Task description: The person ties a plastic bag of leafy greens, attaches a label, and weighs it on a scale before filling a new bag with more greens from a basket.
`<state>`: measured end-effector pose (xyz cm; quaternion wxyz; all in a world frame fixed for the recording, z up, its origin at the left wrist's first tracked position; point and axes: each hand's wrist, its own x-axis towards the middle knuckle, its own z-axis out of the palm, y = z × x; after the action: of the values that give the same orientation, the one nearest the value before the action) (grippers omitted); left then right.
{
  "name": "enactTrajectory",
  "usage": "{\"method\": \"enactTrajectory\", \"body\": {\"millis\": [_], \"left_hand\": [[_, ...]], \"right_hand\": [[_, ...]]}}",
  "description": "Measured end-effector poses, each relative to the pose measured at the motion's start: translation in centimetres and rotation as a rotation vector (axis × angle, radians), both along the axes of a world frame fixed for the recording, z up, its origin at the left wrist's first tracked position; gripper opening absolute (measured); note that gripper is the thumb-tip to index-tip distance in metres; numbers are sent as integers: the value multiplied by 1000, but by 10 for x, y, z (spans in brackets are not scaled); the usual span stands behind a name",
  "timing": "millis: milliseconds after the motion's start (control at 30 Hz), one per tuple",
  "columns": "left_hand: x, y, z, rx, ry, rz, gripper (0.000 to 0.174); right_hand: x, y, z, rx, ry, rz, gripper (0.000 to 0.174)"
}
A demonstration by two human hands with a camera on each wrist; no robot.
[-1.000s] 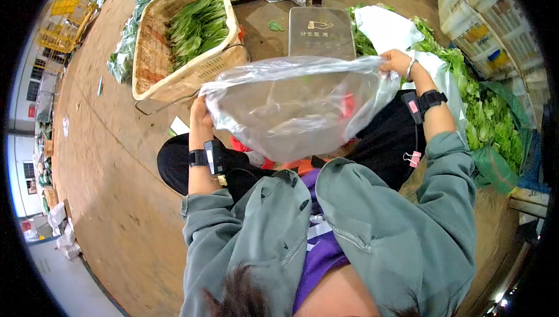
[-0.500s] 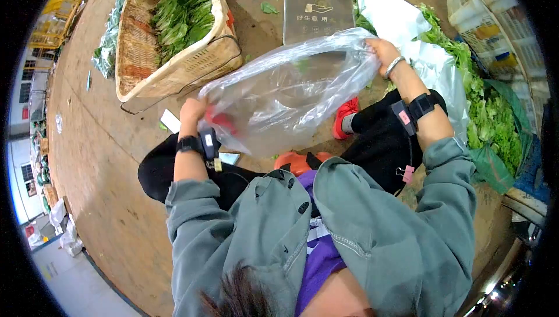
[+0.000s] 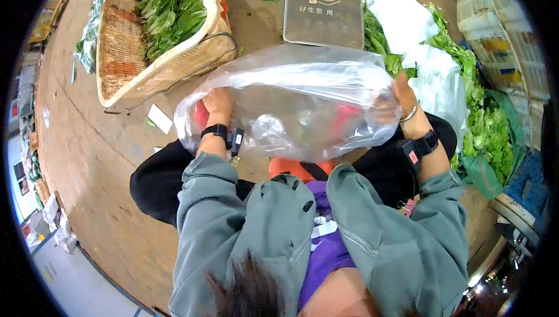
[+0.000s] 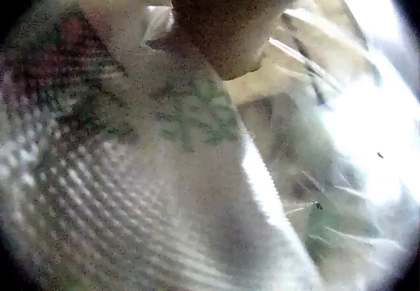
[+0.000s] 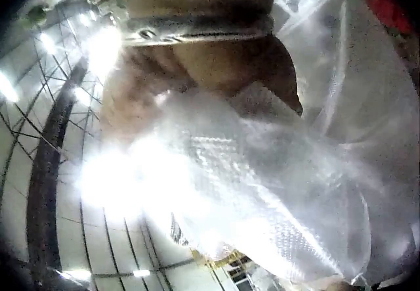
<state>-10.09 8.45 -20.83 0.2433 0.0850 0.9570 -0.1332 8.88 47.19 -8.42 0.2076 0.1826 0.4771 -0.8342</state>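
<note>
A large clear plastic bag (image 3: 291, 77) is stretched wide between both hands over the person's lap. At its left end the left hand (image 3: 219, 103) grips the film, with the bag reaching past it on the outer side; the fingertips are hidden. The right hand (image 3: 409, 104) holds the opposite end, its thumb raised and its fingers behind the film. In the left wrist view, textured plastic film (image 4: 151, 199) fills much of the picture below the hand. Crumpled film covers the right hand's fingers in the right wrist view, below a silver bracelet (image 5: 197, 29).
A dark flat scale (image 3: 323, 14) lies just beyond the bag. To the left is a cream crate (image 3: 108, 49) holding leafy greens (image 3: 174, 11). White plastic bags (image 3: 402, 17) lie on lettuce (image 3: 492, 125) at the right. A white card (image 3: 161, 119) is on the floor.
The left hand has moved right and upward, from the bag's outer edge to within its outline. The right hand has moved lower, and film now covers its fingers. The view has shifted slightly.
</note>
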Motion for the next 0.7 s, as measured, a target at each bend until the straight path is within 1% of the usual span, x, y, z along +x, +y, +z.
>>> {"method": "enactTrajectory", "body": {"millis": [33,67,100,133,167,233,300,367,400,433,467,500,533,567,633,667,700], "left_hand": [[0,-6,-3,157,-196,158,56],[0,-12,-5,288,-377,347,54],[6,-21,-11,289,-451,402,54],[15,-26,-18,237,-480,351,54],[26,-32,-25,175,-515,278,54],[47,-26,-31,130,-610,80,55],[65,2,-29,199,-682,-151,55],[79,48,-11,466,-613,-335,55],[82,66,7,682,-510,-352,56],[81,80,33,930,-319,-315,59],[80,95,59,1156,-112,-313,63],[72,95,58,1023,133,-252,70],[60,91,54,879,370,-190,77],[51,81,48,774,426,-88,94],[36,60,31,494,304,193,103],[34,47,17,496,306,191,103],[34,36,2,371,235,198,104]], "right_hand": [[-1,2,12,-42,98,-57,72],[-3,4,23,-84,197,-115,66],[-4,8,27,-124,300,-169,64],[-8,23,16,-127,298,-167,64],[-16,44,-2,95,293,-80,54],[-29,49,-12,17,100,-173,37],[-44,55,-49,-105,88,-191,30],[-49,26,-28,-115,81,-175,27],[-51,16,-20,-124,82,-156,25],[-52,18,-23,-121,84,-157,25],[-54,19,-30,-220,119,-120,25],[-53,19,-34,-321,153,-85,25],[-52,-1,-15,-16,115,-168,29],[-48,-17,-7,-15,118,-166,29],[-40,-39,6,-211,-119,-101,37],[-32,-46,6,-548,-132,89,44],[-23,-58,8,-548,-131,89,44]]}}
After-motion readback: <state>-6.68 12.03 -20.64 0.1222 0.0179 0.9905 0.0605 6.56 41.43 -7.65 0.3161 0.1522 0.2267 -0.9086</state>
